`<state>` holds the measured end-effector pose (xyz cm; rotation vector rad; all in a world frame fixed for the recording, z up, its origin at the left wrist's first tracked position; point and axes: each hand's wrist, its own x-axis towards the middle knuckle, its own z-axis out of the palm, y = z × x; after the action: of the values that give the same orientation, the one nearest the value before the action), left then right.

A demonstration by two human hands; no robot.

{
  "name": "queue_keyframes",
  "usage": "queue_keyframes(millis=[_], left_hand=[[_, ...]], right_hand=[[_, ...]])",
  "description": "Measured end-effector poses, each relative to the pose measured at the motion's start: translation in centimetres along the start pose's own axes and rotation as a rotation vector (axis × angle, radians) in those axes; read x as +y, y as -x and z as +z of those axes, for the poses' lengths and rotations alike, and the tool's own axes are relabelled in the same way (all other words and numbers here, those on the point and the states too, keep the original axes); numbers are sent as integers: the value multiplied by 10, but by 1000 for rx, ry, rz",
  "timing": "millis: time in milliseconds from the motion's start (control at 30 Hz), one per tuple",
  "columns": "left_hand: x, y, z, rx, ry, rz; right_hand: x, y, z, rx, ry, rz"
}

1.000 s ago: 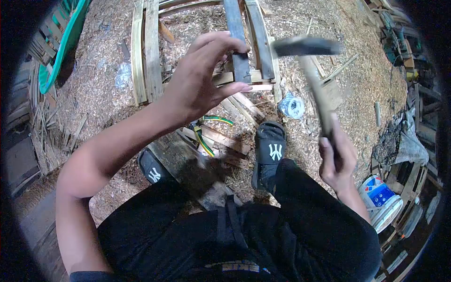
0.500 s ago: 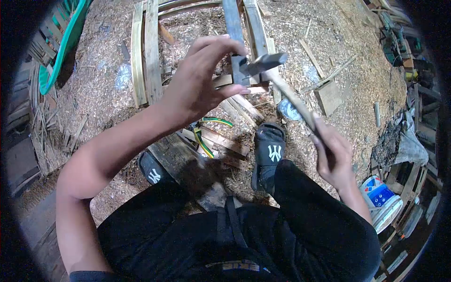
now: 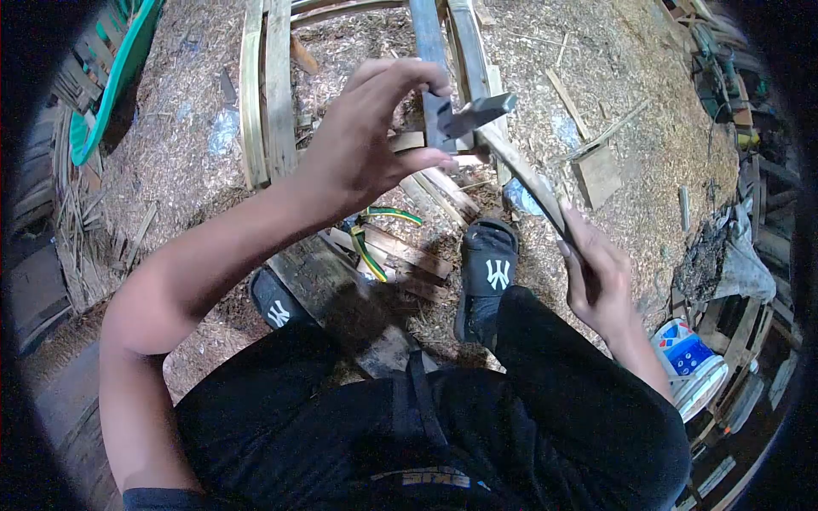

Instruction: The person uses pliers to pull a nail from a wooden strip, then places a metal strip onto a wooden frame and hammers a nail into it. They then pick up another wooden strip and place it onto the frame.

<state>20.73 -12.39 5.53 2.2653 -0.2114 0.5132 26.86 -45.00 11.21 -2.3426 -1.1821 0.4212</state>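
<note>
A hammer with a dark metal head and a pale wooden handle is in my right hand, whose fingers are closed round the lower handle. Its head is over the near end of a wooden frame. My left hand reaches to that same end, thumb below and fingers curled above, with a gap between them just left of the hammer head. The fingertips lie at the edge of a grey wooden piece. Whether they press on it cannot be made out.
Wood chips cover the ground. Green-and-yellow-handled pliers lie between my sandalled feet, by a thick plank. A square wood piece lies to the right, a white-and-blue bucket at the lower right, a green curved object at the upper left.
The hammer and my right hand have shifted slightly left. My left hand has stayed nearly in place over the frame's end.
</note>
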Motion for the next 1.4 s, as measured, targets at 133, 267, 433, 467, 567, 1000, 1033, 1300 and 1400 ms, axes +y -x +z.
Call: queue_keyframes(millis=[133,267,433,467,567,1000,1033,1300,1400], left_hand=[[0,-2,-3,-35,39,-50],[1,0,0,-42,80,-73],[-4,2,4,-21,136,-73],[-3,1,3,-20,117,-66],[1,1,1,-31,67,-52],[-2,0,1,-47,18,-52],[-3,-2,3,-37,51,-41],[-1,-4,-1,-53,-7,-12],[-4,0,2,-29,3,-13]], right_hand=[[16,16,2,330,-102,-40],[11,6,5,54,-52,-70],[18,24,7,318,-285,109],[14,30,11,418,-422,294],[12,-2,12,133,-26,-170],[21,22,11,369,-252,32],[27,43,14,369,-433,252],[14,25,3,339,-414,334],[6,-2,0,0,-87,-24]])
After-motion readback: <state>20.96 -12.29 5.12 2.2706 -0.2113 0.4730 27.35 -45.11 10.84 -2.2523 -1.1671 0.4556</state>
